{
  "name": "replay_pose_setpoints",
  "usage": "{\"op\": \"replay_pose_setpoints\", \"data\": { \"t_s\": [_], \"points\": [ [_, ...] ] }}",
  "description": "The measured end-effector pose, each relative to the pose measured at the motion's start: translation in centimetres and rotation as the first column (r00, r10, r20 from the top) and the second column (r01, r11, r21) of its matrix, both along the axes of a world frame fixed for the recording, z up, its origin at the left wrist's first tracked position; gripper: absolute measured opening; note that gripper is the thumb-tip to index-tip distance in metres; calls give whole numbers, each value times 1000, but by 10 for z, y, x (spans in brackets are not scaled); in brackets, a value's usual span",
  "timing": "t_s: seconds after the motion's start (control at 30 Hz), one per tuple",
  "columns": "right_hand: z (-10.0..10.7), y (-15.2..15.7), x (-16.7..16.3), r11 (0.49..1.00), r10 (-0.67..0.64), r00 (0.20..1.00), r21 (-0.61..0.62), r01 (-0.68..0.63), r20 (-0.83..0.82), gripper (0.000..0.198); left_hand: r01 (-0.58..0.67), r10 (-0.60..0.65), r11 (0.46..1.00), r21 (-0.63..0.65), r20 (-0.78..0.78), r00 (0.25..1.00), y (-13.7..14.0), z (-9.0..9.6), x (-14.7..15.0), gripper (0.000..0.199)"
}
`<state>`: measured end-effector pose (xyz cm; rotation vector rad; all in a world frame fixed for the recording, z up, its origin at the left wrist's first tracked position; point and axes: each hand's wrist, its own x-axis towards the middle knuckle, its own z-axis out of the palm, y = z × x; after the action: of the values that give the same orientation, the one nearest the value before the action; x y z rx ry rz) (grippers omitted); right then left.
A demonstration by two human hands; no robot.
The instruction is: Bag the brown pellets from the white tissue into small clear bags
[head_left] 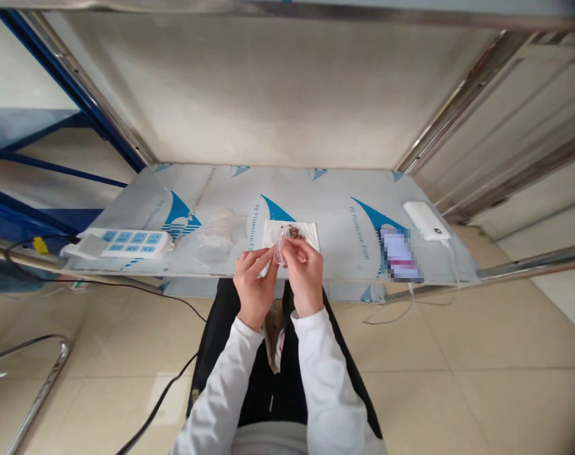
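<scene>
My left hand (pixel 256 278) and my right hand (pixel 306 268) meet over the front part of the shelf. Between their fingertips is a small clear plastic bag (pixel 278 251) with a pinkish tint, and both hands pinch it. Just beyond the fingers, a little heap of small dark brown pieces (pixel 294 232) lies on a white sheet (pixel 271 232). What the pieces are is too small to tell. My fingers hide part of the bag and the sheet's near side.
Left of the sheet lie clear plastic bags (pixel 218 230), and farther left a white power strip (pixel 138 243) with a black cord. To the right are a phone (pixel 401 256) and a white power bank (pixel 424 221) with white cables. Metal posts frame the film-covered shelf (pixel 287 183).
</scene>
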<state>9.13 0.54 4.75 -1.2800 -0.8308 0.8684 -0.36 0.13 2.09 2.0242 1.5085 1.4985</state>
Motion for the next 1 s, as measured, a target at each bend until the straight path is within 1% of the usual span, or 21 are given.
{"op": "replay_pose_setpoints", "data": {
  "t_s": [0.07, 0.1, 0.17, 0.23, 0.3, 0.33, 0.37, 0.47, 0.53, 0.6, 0.63, 0.7, 0.77, 0.8, 0.83, 0.9, 0.93, 0.97, 1.0],
  "points": [
    [-7, -1, 11, 1000, 15, 999, 10, -15, 28, 28, 110, -108, 991, -80, 32, 994, -2, 5, -1, 26],
    [-8, -1, 15, 1000, 24, 998, 13, -25, 57, 26, 141, -133, 983, -120, 78, 988, -2, 8, -1, 27],
    [-6, -3, 22, 999, 43, 990, 24, -47, 131, 20, 131, -93, 972, -195, 193, 977, -1, 16, -2, 25],
    [-1, -5, 24, 996, 60, 976, 45, -71, 211, 17, 108, -36, 951, -289, 246, 969, 1, 24, 0, 24],
    [4, -7, 24, 994, 75, 949, 57, -97, 306, 11, 119, -45, 923, -366, 204, 978, 3, 29, 0, 25],
    [5, -8, 24, 992, 81, 931, 58, -108, 357, 6, 118, -58, 917, -380, 167, 984, 4, 31, 0, 25],
    [6, -8, 24, 991, 87, 910, 57, -121, 405, 4, 102, -57, 921, -376, 127, 990, 3, 32, 0, 24],
    [4, -8, 26, 982, 109, 852, 77, -171, 512, 19, 34, -30, 946, -322, 17, 999, 0, 32, -3, 20],
    [3, -7, 29, 974, 114, 824, 99, -201, 555, 26, 8, -24, 958, -288, -51, 998, -4, 30, -3, 19],
    [1, -8, 32, 971, 123, 791, 94, -222, 599, 31, -6, -23, 968, -251, -112, 993, -7, 27, -2, 18],
    [1, -8, 34, 970, 131, 775, 80, -228, 619, 32, 1, -32, 972, -233, -130, 991, -8, 26, -1, 18],
    [1, -8, 38, 968, 155, 765, 60, -245, 625, 30, 64, -93, 977, -201, -140, 986, -11, 25, -2, 18],
    [4, -9, 44, 959, 203, 795, 50, -280, 572, 27, 163, -189, 972, -169, -151, 970, -11, 29, -6, 18],
    [6, -10, 48, 952, 236, 816, 46, -304, 528, 26, 213, -238, 965, -155, -170, 956, -11, 32, -9, 23],
    [9, -12, 52, 942, 275, 830, 37, -333, 485, 25, 259, -285, 955, -144, -203, 937, -11, 35, -12, 39],
    [16, -16, 61, 920, 349, 833, 14, -393, 429, 20, 337, -362, 932, -134, -292, 885, -8, 43, -15, 81],
    [19, -18, 64, 906, 383, 823, 1, -422, 419, 18, 372, -396, 918, -137, -337, 854, -7, 47, -14, 96],
    [22, -21, 68, 893, 414, 810, -12, -450, 416, 17, 403, -426, 904, -143, -374, 824, -5, 49, -13, 104],
    [25, -23, 70, 879, 442, 795, -25, -476, 416, 17, 427, -451, 891, -153, -399, 798, -3, 51, -10, 103]
  ]
}}
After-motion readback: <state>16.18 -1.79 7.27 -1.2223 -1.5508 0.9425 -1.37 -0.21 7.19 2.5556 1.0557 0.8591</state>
